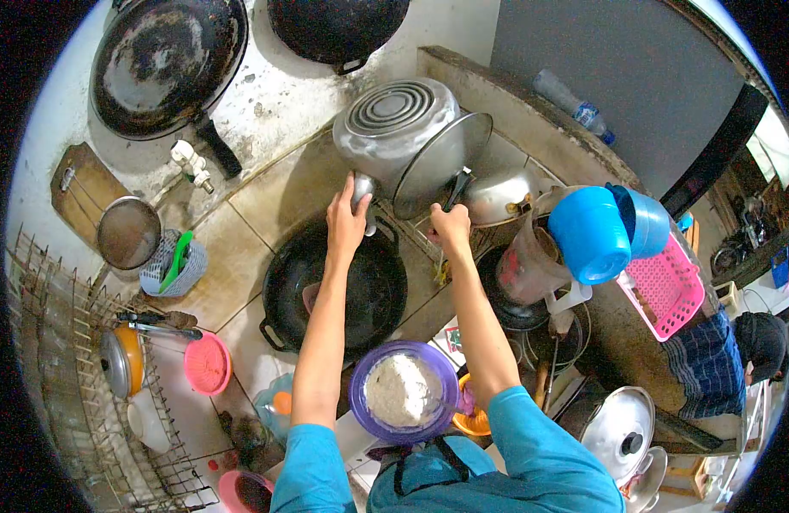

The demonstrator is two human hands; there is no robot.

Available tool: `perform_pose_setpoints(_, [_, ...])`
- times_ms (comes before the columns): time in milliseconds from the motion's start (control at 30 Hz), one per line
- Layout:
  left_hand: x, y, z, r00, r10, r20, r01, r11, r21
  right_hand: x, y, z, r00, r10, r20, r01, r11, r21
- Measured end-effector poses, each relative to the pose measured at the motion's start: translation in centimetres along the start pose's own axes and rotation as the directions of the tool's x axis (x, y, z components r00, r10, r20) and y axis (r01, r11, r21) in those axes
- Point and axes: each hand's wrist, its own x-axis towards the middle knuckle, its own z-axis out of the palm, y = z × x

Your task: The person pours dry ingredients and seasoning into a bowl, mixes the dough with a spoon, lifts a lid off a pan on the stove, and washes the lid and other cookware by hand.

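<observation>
My left hand (346, 214) is closed around a shiny metal piece (365, 186) beside an upturned silver pot (394, 128). Whether this piece belongs to the pot is unclear. A round grey lid (437, 158) leans on edge against the pot, and my right hand (450, 227) grips its black handle (457, 188). Just right of that hand, a shiny metal pan (501, 198) lies tilted. Below my hands a black wok (373, 295) rests on the tiles. Close to my body, a purple bowl (356, 402) holds white powder.
Blue plastic tubs (589, 235) and a pink basket (668, 291) stand at right on a ledge. A strainer (129, 232) and a grey-blue basket (174, 269) are left, near a tap (191, 165). A wire rack (78, 342) lines the left edge. Frying pans (168, 64) hang on the wall.
</observation>
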Motion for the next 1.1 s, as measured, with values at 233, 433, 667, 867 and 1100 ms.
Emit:
perform_pose_setpoints(233, [-0.6,0.2,-1.1,0.997,-0.064,0.03,0.066,0.994,-0.084,1.8,1.6,0.2,0.978,-0.069,0.199,0.024,0.976,0.217])
perform_pose_setpoints(433, [-1.4,-0.4,-1.3,1.0,-0.022,0.01,0.022,0.998,-0.054,-1.4,0.0,-1.5,0.967,-0.002,0.253,-0.058,0.971,0.233])
perform_pose_setpoints(667, [-3.6,0.4,-4.3,0.997,-0.057,0.06,0.06,0.997,-0.044,-4.4,0.5,-3.5,0.96,-0.092,0.266,0.072,0.994,0.086])
perform_pose_setpoints(867, [-9.7,1.6,-12.1,0.933,-0.254,0.255,0.328,0.892,-0.311,-5.0,5.2,-5.3,0.92,-0.363,0.15,0.359,0.932,0.054])
perform_pose_setpoints(1100, [-21.9,3.1,-21.1,0.821,-0.508,0.261,0.571,0.719,-0.396,-11.7,5.7,-9.1,0.744,-0.441,0.503,0.495,0.868,0.029])
